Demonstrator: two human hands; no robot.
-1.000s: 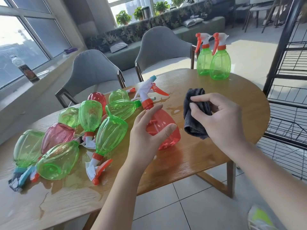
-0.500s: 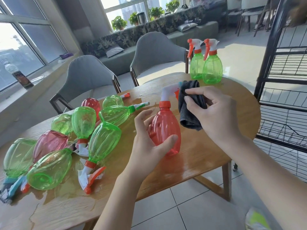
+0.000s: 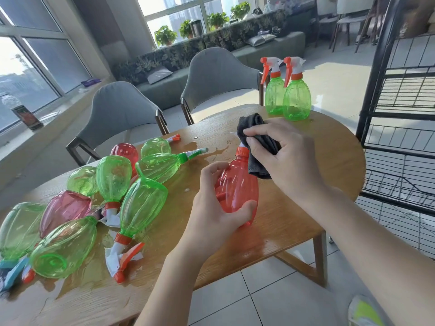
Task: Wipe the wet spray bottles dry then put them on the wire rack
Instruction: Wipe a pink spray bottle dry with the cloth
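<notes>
Red spray bottle [image 3: 235, 187] is upright above the wooden table [image 3: 294, 220], held near the table's front edge. Left hand [image 3: 211, 215] grips its lower body, thumb curled round the front, fingers round the far side. Right hand [image 3: 284, 158] pinches a dark cloth [image 3: 261, 147], bunched over the bottle's neck & spray head; the head is mostly hidden, only its orange collar and a bit of white show, so trigger position can't be told.

Left of the red bottle, a pile of wet bottles [image 3: 106, 198] lies on its side in puddles on the tabletop: mostly green, w/ two or three red/pink ones mixed in, probably ten or so altogether. Beyond the red bottle, at the table's far edge, two green bottles [image 3: 288, 95] stand upright, touching or nearly so, w/ orange triggers. Right of the red bottle, off the table, stands the black wire rack [image 3: 400, 142]. Two grey chairs [image 3: 164, 100] sit behind the table.
</notes>
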